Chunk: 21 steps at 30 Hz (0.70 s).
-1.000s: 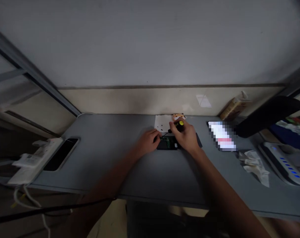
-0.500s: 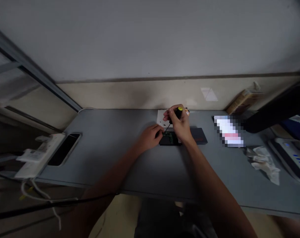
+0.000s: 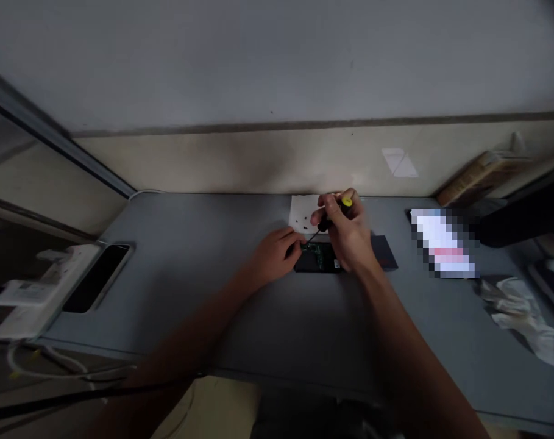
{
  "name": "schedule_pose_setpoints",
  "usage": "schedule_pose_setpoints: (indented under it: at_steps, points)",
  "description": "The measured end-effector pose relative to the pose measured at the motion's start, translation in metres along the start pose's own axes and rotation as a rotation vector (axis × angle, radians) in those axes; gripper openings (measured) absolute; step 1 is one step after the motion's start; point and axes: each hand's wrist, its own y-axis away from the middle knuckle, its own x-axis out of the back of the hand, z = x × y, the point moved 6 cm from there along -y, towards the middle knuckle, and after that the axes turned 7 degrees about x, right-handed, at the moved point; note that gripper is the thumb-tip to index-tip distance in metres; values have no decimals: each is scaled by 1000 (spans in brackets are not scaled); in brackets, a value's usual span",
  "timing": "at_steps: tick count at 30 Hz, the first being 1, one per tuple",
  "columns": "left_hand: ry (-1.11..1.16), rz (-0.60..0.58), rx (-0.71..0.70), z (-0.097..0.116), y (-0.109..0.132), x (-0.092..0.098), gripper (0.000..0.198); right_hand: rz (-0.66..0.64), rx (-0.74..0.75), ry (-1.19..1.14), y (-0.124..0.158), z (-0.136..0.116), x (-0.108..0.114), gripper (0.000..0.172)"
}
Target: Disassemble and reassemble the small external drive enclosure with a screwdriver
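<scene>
A flat black device with a green circuit board showing [image 3: 320, 259] lies on the grey desk. My right hand [image 3: 352, 235] is closed round a black screwdriver with a yellow end cap [image 3: 346, 203]. Its thin shaft slants down to the left, and the tip is at the board's upper left corner. Beside that tip, the thumb and fingers of my left hand [image 3: 277, 255] are closed on the device's left corner. Whether they also pinch a small part there is hidden. Behind the device, several tiny dark pieces, apparently screws, lie on a white paper [image 3: 299, 210], partly covered by my right hand.
A dark blue flat box or cover [image 3: 385, 253] lies right of the device. Further right are a lit, blurred-out phone screen [image 3: 443, 244] and crumpled tissue [image 3: 518, 311]. To the left, a dark phone [image 3: 96, 279] lies beside a white power strip [image 3: 60, 292]. A wall [image 3: 240, 161] borders the back.
My view has shifted and sits slightly closer. My right hand has tilted the screwdriver lower and more to the right, while its tip stays near the same corner. The left hand holds its place.
</scene>
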Motion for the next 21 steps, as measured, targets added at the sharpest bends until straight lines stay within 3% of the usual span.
schedule_pose_setpoints:
  at_steps: [5, 12, 18, 21]
  points:
    - [-8, 11, -1, 1, 0, 1, 22, 28, 70, 66, -1, -4, 1, 50]
    - [-12, 12, -22, 2, 0, 2, 21, -21, -4, -42, -2, -3, -1, 39]
    - [-3, 9, -13, 1, 0, 0, 24, 37, 26, 117, -2, -5, 9, 55]
    - [0, 7, -8, 2, 0, 2, 23, 24, 84, 166, -1, -7, 6, 50]
